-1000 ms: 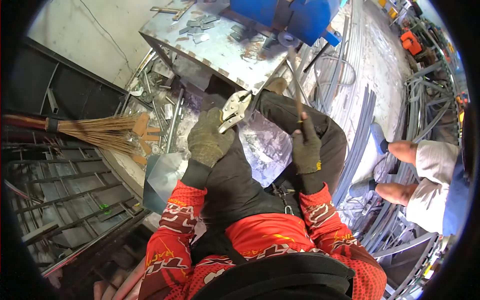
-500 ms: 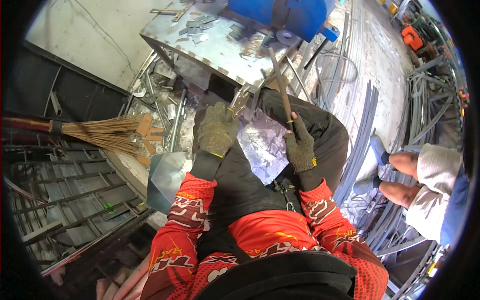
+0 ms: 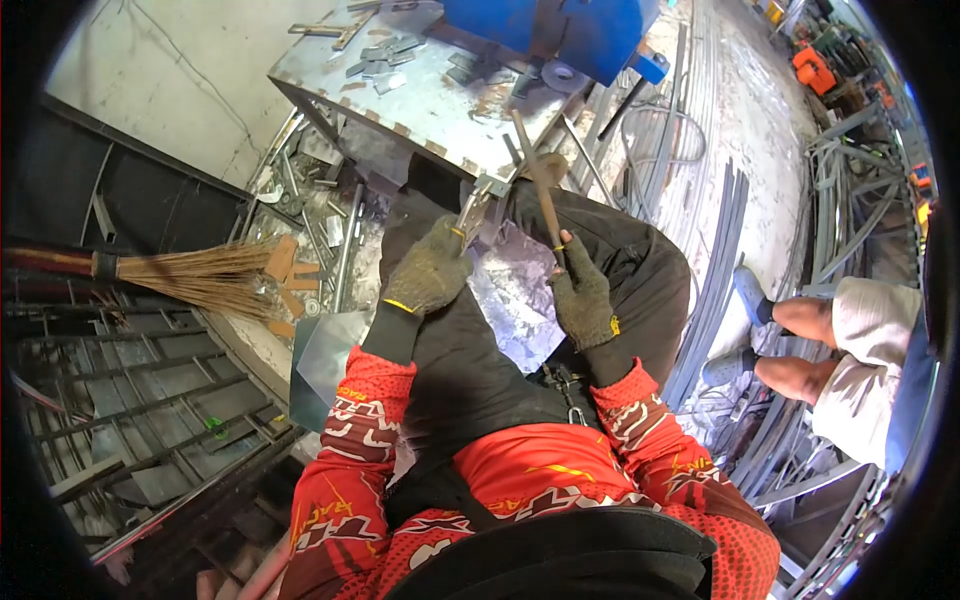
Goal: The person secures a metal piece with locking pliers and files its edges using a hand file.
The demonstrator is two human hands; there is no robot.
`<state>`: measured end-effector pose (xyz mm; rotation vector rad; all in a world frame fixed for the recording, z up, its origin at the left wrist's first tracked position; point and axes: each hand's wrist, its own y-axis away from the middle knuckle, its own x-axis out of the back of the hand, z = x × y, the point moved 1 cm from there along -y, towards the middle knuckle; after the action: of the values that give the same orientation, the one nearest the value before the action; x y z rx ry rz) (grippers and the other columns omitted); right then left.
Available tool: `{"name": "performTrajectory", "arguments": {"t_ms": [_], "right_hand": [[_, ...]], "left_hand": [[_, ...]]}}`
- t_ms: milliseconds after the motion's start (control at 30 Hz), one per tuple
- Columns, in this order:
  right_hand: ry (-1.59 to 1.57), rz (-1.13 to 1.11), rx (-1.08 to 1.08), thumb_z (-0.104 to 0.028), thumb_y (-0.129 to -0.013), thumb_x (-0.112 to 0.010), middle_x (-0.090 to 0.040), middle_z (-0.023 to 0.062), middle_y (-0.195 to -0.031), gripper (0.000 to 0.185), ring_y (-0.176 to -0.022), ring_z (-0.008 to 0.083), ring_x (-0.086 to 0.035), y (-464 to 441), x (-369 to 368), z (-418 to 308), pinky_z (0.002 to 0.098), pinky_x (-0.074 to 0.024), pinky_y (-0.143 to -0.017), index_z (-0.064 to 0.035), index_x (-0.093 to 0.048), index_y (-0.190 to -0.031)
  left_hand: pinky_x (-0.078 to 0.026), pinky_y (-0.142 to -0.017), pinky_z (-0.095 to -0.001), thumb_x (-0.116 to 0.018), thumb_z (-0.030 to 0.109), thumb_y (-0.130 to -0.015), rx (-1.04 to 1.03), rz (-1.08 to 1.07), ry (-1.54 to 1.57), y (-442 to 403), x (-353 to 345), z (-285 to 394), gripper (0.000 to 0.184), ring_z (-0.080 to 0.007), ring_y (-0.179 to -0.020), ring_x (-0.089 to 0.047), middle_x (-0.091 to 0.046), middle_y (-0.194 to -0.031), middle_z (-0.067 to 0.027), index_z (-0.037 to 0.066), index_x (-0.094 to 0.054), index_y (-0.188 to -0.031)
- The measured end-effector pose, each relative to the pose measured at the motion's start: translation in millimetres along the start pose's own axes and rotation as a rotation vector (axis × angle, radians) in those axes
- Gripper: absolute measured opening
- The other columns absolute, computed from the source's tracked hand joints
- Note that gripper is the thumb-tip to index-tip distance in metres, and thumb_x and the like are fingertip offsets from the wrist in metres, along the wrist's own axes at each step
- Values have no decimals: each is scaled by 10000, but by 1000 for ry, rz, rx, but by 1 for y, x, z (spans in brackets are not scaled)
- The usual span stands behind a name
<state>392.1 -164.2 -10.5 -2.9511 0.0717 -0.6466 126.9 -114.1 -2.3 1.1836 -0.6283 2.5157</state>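
My gloved left hand is closed round the handles of silver locking pliers. At the far end of the pliers, just off the table's front edge, is a small grey metal piece; whether the jaws clamp it is hard to tell. A brown rod-like tool rises from my gloved right hand, whose fingers are wrapped round its lower end. The rod slants up and to the left, its upper end to the right of the metal piece. Both hands are above my thighs.
Ahead stands a metal table with small metal plates and a blue machine. A straw broom lies left, near scrap. Long metal bars run along the floor at right, beside another person's legs.
The pliers have turned from flat-side view to nearly edge-on. My right hand and the rod have moved left, and the rod now tilts toward the pliers.
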Motion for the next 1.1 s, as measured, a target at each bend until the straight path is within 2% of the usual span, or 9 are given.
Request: {"name": "performTrajectory", "arguments": {"t_ms": [100, 233, 433, 533, 600, 700, 933, 1000, 1100], "right_hand": [[23, 37, 101, -62, -951, -618, -677, 274, -1327, 544, -1214, 394, -687, 3, -11, 2, 423, -533, -1018, -27, -555, -1491], [182, 7, 159, -84, -923, -638, -688, 271, -1287, 563, -1152, 435, -691, 3, -16, 7, 462, -549, -965, -37, -567, -1480], [186, 27, 148, -93, -905, -647, -689, 279, -1259, 576, -1128, 454, -684, -1, -15, 7, 497, -544, -956, -40, -570, -1474], [174, 12, 142, -78, -902, -646, -684, 282, -1272, 575, -1145, 457, -678, 1, -14, 10, 492, -538, -979, -35, -571, -1470], [170, -4, 164, -59, -899, -642, -673, 285, -1296, 578, -1167, 453, -672, 3, -13, 9, 489, -531, -999, -29, -568, -1472], [97, -12, 207, -41, -899, -634, -669, 276, -1314, 568, -1188, 445, -666, 3, -15, -1, 472, -534, -1002, -21, -571, -1463], [260, -73, 209, -30, -900, -621, -691, 246, -1097, 621, -1011, 438, -682, -40, -29, -12, 489, -556, -865, -74, -526, -1512], [263, -166, 109, -20, -936, -601, -644, 273, -1367, 606, -1248, 427, -645, -61, -33, -11, 421, -514, -1052, -36, -501, -1533], [213, -159, 74, -16, -941, -574, -656, 293, -1338, 599, -1234, 423, -661, -42, -28, -17, 422, -514, -1051, -26, -497, -1535]], "left_hand": [[-473, -1073, -450, -665, 187, -911, 261, -137, 261, -1, 14, 15, 577, -422, -1212, -594, -601, -1274, -269, -24, -484, -1416], [-479, -1066, -429, -675, 169, -908, 259, -117, 305, 0, 4, 20, 646, -385, -1204, -594, -567, -1310, -244, -17, -430, -1476], [-486, -1041, -420, -702, 153, -906, 553, -17, 484, 8, -51, 20, 740, -344, -1148, -588, -541, -1261, -197, 20, -330, -1531], [-561, -882, -420, -708, 136, -920, 428, 143, 321, 13, -65, 23, 754, -274, -991, -631, -534, -1192, -165, 40, -299, -1547], [-583, -658, -361, -718, 134, -930, 793, 28, 927, 8, -54, 42, 784, -195, -799, -628, -516, -1138, -125, 69, -267, -1568], [-547, -521, -287, -718, 128, -936, 630, 155, 781, 9, -81, 32, 782, -141, -688, -604, -513, -1131, -107, 92, -268, -1574], [-554, -513, -297, -703, 97, -907, 695, 185, 829, 9, -100, 27, 788, -155, -683, -606, -536, -1204, -124, 92, -276, -1568], [-552, -506, -290, -685, 52, -857, 551, 180, 805, 1, -102, 20, 818, -164, -688, -614, -550, -1264, -139, 90, -286, -1570], [-559, -506, -295, -662, 21, -815, 575, 169, 1106, -4, -88, 29, 834, -175, -690, -627, -576, -1249, -146, 90, -309, -1567]]}}
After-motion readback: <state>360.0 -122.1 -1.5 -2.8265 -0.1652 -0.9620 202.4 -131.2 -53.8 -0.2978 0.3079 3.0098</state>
